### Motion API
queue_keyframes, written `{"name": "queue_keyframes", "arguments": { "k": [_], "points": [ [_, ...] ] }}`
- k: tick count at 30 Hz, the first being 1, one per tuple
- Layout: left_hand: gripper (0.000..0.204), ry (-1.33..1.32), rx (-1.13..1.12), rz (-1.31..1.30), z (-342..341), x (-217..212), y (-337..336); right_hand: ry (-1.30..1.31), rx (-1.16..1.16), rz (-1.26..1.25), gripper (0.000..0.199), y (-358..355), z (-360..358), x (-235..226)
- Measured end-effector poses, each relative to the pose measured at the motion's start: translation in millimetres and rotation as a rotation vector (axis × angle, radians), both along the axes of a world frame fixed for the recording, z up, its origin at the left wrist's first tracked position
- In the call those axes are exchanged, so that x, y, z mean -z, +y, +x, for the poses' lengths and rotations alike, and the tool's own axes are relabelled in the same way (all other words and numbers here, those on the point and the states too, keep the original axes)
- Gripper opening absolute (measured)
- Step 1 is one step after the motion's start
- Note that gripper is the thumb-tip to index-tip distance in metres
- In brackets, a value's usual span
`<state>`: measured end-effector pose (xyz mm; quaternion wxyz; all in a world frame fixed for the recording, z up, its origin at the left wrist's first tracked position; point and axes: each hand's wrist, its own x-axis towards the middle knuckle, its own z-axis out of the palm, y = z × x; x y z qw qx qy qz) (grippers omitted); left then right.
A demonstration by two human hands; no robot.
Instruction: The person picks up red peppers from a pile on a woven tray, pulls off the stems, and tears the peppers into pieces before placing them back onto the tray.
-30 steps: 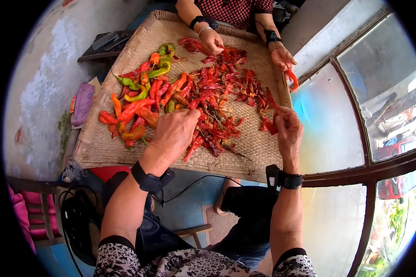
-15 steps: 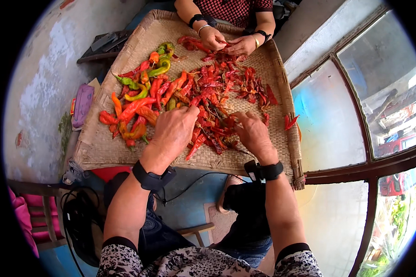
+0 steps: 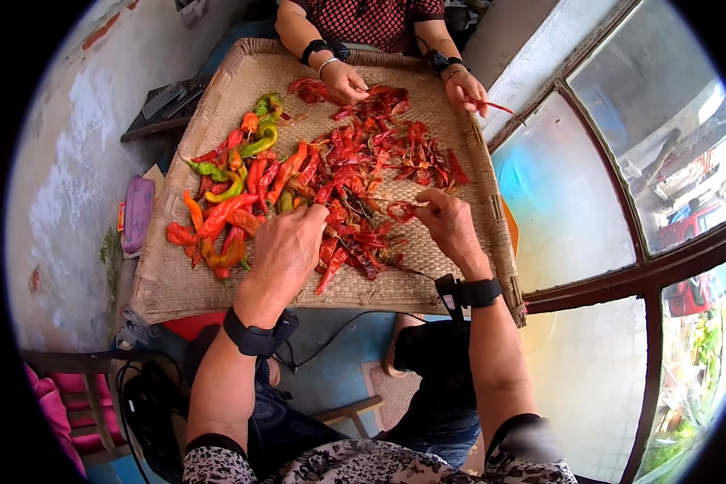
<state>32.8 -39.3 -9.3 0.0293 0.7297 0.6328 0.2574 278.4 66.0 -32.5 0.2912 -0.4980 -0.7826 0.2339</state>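
A wide woven tray point(image 3: 187, 286) with a raised rim lies in front of me, tilted slightly in view. My right hand point(image 3: 450, 227) pinches a dried red chili point(image 3: 400, 211) over the right part of a heap of dried chilies point(image 3: 348, 165). At the heap's lower left, my left hand point(image 3: 286, 246) is closed with its knuckles up; its fingertips are turned away, so what they grip cannot be made out. Plumper fresh peppers point(image 3: 222, 216), red, orange and green, lie just left of that hand.
Across the tray, a co-worker's hand point(image 3: 344, 83) is over the far chilies, and their other hand point(image 3: 464, 90) holds a red chili point(image 3: 494, 106) at the right rim. A framed window point(image 3: 577, 202) stands right; a purple pouch point(image 3: 139, 211) sits by the left wall. A black cable point(image 3: 323, 343) runs below.
My right hand has lifted slightly and now shows a dried chili in its fingers. The co-worker's hands have parted, one carrying a chili to the right rim. The view has shifted slightly.
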Motion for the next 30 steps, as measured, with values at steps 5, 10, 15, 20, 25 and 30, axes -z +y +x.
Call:
{"name": "queue_keyframes", "arguments": {
  "k": [5, 10, 15, 20, 25, 30],
  "points": [
    [0.013, 0.013, 0.028, 0.010, 4.4, 2.9, 3.8, 0.243, 0.359, 0.385, 0.011, 19.3, 62.1, -3.0],
    [0.009, 0.026, 0.049, 0.093, 5.9, 11.0, 6.2, 0.133, 0.648, 0.462, 0.009, 24.2, 102.1, 6.7],
    [0.011, 0.010, 0.022, 0.040, 7.1, 6.5, 7.4, -0.257, 0.765, 0.623, 0.015, 27.9, 95.8, 9.8],
    [0.012, -0.001, 0.023, 0.028, 4.5, 4.4, 4.6, -0.294, 0.430, 0.259, 0.025, 16.9, 47.1, 9.1],
    [0.014, -0.039, 0.014, 0.022, 2.7, 3.9, 1.6, -0.545, 0.333, 0.135, 0.029, 18.3, 33.7, 26.8],
    [0.015, -0.023, 0.013, 0.003, 0.9, 0.4, 0.5, -0.479, 0.224, 0.104, 0.026, 25.4, 30.1, 36.2]
  ]
}}
